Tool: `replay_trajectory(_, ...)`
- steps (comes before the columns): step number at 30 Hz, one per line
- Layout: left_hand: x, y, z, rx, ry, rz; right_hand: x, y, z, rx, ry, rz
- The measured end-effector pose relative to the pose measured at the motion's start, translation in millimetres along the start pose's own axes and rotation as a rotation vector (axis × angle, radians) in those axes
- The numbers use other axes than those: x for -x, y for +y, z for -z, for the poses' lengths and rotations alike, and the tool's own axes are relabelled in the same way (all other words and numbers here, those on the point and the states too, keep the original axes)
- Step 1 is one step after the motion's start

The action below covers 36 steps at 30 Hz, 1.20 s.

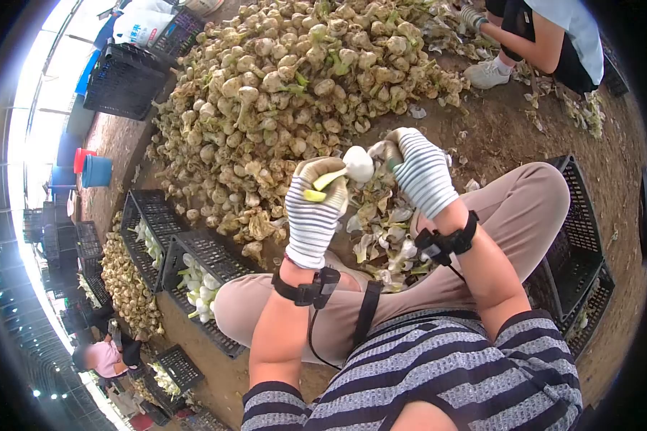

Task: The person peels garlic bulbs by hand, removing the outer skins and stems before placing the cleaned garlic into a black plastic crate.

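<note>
My left hand [313, 205], in a striped glove with tan fingers, is closed round the pale green stem of a garlic bulb [359, 164]. The bulb is white and clean, and its cut stem [328, 179] points back over my palm. Just right of the bulb is my right hand [415, 161], gloved the same way, with its fingers curled together. A bit of dull green shows at those fingers, but what they hold is hidden. Papery garlic skins [381, 230] lie on the ground below both hands.
A large heap of unpeeled garlic [280, 93] rises ahead. Black crates with white bulbs [201, 287] stand at my left; more black crates [575, 244] stand at my right. Another person [546, 43] crouches at upper right. Blue and red buckets [96, 172] stand far left.
</note>
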<state>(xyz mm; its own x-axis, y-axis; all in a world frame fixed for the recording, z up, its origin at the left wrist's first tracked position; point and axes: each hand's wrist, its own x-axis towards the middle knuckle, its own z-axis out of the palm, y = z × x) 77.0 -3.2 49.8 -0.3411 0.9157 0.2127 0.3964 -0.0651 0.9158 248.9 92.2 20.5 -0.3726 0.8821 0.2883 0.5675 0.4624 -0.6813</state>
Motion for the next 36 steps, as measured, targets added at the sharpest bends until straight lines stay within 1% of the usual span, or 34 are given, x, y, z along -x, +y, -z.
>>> replay_trajectory(1, -0.3, -3.1, 1.4, 0.198, -0.016, 0.146, -1.0, 10.2, 2.8, -0.027, -0.016, -0.041)
replay_trajectory(2, -1.3, -2.7, 5.1, 0.345, -0.041, 0.277, -2.7, 17.1, 6.4, -0.046, -0.107, -0.166)
replay_trajectory(3, -0.6, -3.3, 5.7, 0.451, -0.029, 0.348, -2.2, 34.6, 4.6, 0.052, -0.169, -0.158)
replay_trajectory(4, -1.6, -2.4, 5.2, 0.556, -0.023, 0.383, 3.9, 48.1, 2.4, 0.067, -0.162, -0.127)
replay_trajectory(5, -2.4, -1.5, 5.0, 0.661, -0.017, 0.420, 5.2, 45.5, 5.5, 0.082, -0.155, -0.097)
replay_trajectory(6, -1.8, 0.3, 5.0, 0.658, -0.018, 0.423, 8.6, 42.0, 7.6, 0.080, -0.156, -0.099)
replay_trajectory(8, -1.8, 5.7, 5.3, 0.749, 0.012, 0.477, 13.4, 23.7, 18.4, -0.333, -0.114, -0.122)
replay_trajectory(9, -2.0, 7.5, 4.9, 0.746, 0.014, 0.473, 11.9, 3.9, 30.1, -0.336, -0.113, -0.118)
replay_trajectory(11, -2.2, 11.6, 0.1, 0.644, 0.043, 0.447, 7.6, -35.3, 50.8, -0.404, -0.263, -0.090)
replay_trajectory(13, -1.8, 16.3, -2.6, 0.604, 0.016, 0.425, 7.6, -39.2, 46.7, -0.390, -0.301, -0.101)
replay_trajectory(15, -3.1, 15.0, -1.3, 0.577, -0.004, 0.352, 6.2, -35.8, 36.9, -0.256, -0.193, -0.011)
replay_trajectory(17, -2.5, 10.4, 5.3, 0.588, 0.016, 0.386, 2.8, -28.6, 34.7, -0.267, -0.071, -0.080)
replay_trajectory(19, -1.7, -3.7, 11.0, 0.787, 0.029, 0.395, -1.2, -17.2, 39.5, -0.333, -0.163, -0.347)
replay_trajectory(20, -2.2, -1.0, 13.0, 0.806, 0.030, 0.414, 2.8, 12.1, 25.5, -0.218, -0.224, -0.363)
replay_trajectory(21, -3.5, 1.1, 13.3, 0.808, 0.030, 0.411, 5.9, 13.5, 22.6, -0.216, -0.223, -0.360)
replay_trajectory(23, -1.6, 2.8, 12.6, 0.855, 0.003, 0.447, 19.3, 10.8, 20.4, -0.318, -0.170, -0.088)
replay_trajectory(24, 1.1, 2.6, 12.3, 0.854, 0.005, 0.454, 15.0, -14.5, 34.1, -0.339, -0.253, -0.054)
replay_trajectory(25, 1.7, 2.7, 12.0, 0.900, -0.008, 0.512, 15.1, -25.9, 31.1, -0.342, -0.254, -0.055)
replay_trajectory(26, 1.4, 3.2, 12.1, 0.944, -0.018, 0.566, 14.3, -35.7, 27.5, -0.632, -0.323, -0.180)
replay_trajectory(27, 1.5, 3.8, 11.1, 0.940, -0.011, 0.561, 12.8, -44.0, 24.8, -0.922, -0.394, -0.304)
replay_trajectory(28, 1.6, 4.5, 9.2, 1.080, -0.018, 0.663, 7.7, -49.8, 23.2, -0.981, -0.447, -0.364)
replay_trajectory(29, 0.2, 5.0, 8.6, 1.222, -0.024, 0.762, 3.7, -48.1, 17.1, -0.985, -0.458, -0.353)
replay_trajectory(31, -7.2, 6.9, 13.1, 1.342, -0.097, 0.775, 0.0, -40.0, -2.5, -0.960, -0.369, -0.314)
replay_trajectory(32, -7.3, 6.6, 17.0, 1.364, -0.091, 0.770, -2.5, -44.0, -7.4, -0.927, -0.343, -0.295)
replay_trajectory(33, -7.3, 5.8, 20.8, 1.385, -0.086, 0.761, -1.2, -52.2, -1.6, -0.961, -0.373, -0.383)
replay_trajectory(34, -7.0, 2.4, 24.6, 1.425, -0.023, 0.800, -2.3, -51.0, -4.3, -1.020, -0.388, -0.357)
replay_trajectory(35, -3.0, -4.6, 37.3, 1.510, -0.036, 0.921, -3.7, -47.0, -5.7, -1.079, -0.404, -0.331)
replay_trajectory(36, 1.1, -15.9, 47.3, 1.652, -0.032, 0.881, -4.7, -51.4, 3.7, -1.053, -0.412, -0.300)
